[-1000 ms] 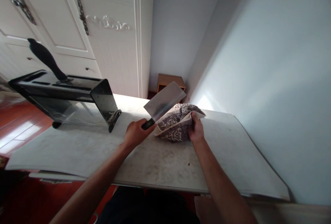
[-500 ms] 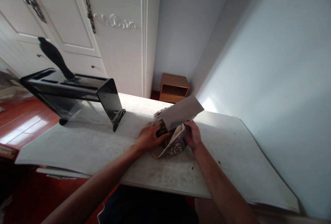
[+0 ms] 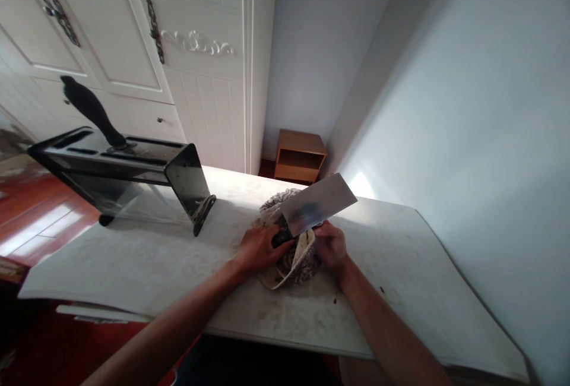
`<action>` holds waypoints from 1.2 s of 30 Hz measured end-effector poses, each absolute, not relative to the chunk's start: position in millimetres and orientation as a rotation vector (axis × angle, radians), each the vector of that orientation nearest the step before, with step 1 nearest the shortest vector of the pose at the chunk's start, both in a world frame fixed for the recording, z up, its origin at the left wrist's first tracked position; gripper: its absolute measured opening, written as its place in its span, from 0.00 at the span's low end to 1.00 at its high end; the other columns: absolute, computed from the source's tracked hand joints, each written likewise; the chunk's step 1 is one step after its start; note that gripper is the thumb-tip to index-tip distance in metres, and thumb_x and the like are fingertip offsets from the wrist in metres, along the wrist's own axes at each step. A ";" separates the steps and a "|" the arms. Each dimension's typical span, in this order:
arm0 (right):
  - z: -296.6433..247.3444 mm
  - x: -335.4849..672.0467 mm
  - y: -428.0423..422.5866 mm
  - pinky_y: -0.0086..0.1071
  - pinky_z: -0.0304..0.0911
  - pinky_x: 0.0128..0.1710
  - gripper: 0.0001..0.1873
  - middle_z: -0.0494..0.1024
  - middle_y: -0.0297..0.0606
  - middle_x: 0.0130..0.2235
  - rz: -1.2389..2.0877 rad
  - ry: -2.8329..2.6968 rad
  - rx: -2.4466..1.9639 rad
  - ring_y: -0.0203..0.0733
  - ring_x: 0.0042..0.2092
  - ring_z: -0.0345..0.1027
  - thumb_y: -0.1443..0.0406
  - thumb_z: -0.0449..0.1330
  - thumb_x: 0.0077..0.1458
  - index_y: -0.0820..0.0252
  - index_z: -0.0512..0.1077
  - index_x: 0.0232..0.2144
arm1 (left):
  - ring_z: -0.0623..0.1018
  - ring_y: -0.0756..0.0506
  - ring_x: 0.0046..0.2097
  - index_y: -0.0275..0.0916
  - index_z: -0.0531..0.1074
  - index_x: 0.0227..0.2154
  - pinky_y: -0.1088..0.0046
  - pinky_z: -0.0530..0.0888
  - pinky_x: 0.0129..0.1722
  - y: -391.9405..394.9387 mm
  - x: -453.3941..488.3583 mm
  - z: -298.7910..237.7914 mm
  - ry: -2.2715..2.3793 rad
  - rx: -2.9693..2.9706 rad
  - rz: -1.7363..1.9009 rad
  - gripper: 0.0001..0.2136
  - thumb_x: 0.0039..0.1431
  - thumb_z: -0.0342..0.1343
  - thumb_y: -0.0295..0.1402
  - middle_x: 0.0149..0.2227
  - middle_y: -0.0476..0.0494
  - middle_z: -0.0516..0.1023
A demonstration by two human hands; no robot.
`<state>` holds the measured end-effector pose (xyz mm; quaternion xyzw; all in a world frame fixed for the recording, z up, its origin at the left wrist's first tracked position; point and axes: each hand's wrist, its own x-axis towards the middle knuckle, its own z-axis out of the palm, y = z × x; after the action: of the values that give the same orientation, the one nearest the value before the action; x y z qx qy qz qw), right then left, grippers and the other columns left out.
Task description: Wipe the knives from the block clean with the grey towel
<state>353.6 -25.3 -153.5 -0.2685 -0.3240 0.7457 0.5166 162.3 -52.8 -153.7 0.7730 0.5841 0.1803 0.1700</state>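
My left hand (image 3: 262, 248) is closed around the dark handle of a cleaver (image 3: 318, 203), whose broad grey blade points up and to the right. Beneath the blade lies a bunched, brown-and-white patterned cloth (image 3: 303, 267) on the white table. My right hand (image 3: 330, 244) grips the right side of that cloth, close under the blade's lower edge. The fingertips of the right hand are partly hidden by the cloth and blade.
A knife block (image 3: 120, 166) with clear sides and one black-handled tool in it stands on the table's (image 3: 178, 267) left part. Behind are white cabinets (image 3: 209, 95) and a small wooden nightstand (image 3: 300, 154). A pale wall (image 3: 481, 125) borders the right side.
The cleaver blade has tilted slightly and now shows a dark reflection. My right hand and the cloth have shifted a little against it. The whole view has moved slightly.
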 end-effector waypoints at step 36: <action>-153.1 406.1 10.4 0.38 0.71 0.51 0.09 0.83 0.36 0.34 1.608 -0.548 -0.588 0.43 0.40 0.78 0.65 0.58 0.51 0.59 0.75 0.34 | 0.78 0.41 0.34 0.42 0.78 0.31 0.71 0.61 0.31 -39.3 140.4 -148.6 1.778 2.213 0.320 0.18 0.58 0.52 0.51 0.30 0.42 0.81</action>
<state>406.1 10.4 -153.1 -0.2562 -0.2385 0.7001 0.6224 140.4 -39.3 -148.6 0.7667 0.6161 0.1108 0.1422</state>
